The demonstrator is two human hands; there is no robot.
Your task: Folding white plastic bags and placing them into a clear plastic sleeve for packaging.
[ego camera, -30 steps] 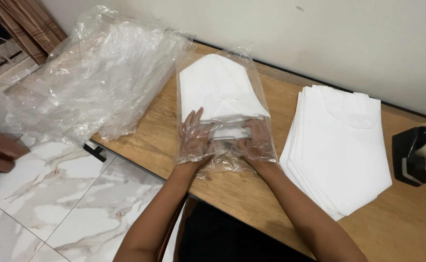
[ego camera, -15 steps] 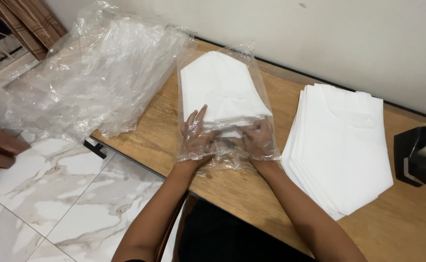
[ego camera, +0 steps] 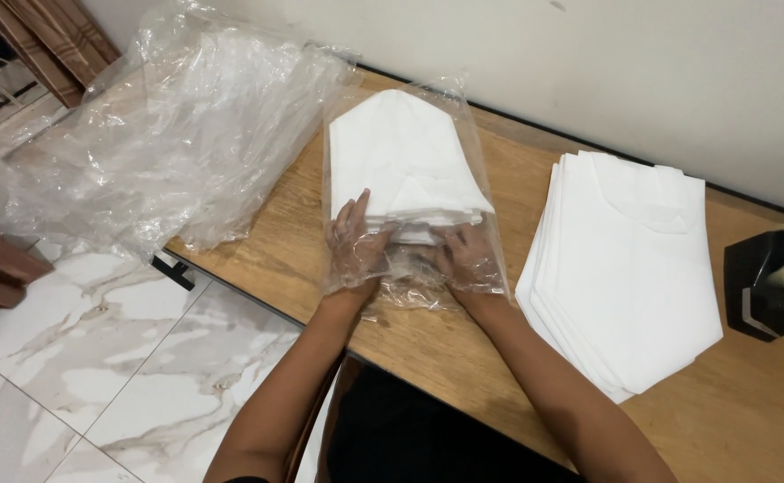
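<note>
Being pushed into a clear plastic bag at twelve o'clock is a folded white garment, mostly inside already. Left hand and right hand are lying spread inside the bag's mouth, pressing it. A white stack at three o'clock is waiting. The table edge is running close.

Bright, even indoor light from above; shadows are soft and short, with a faint one under the stack of white sheets on the bench. The heap of clear plastic bags at upper left catches white glare. Focus is sharp throughout, and straight edges bow slightly near the frame borders
</note>
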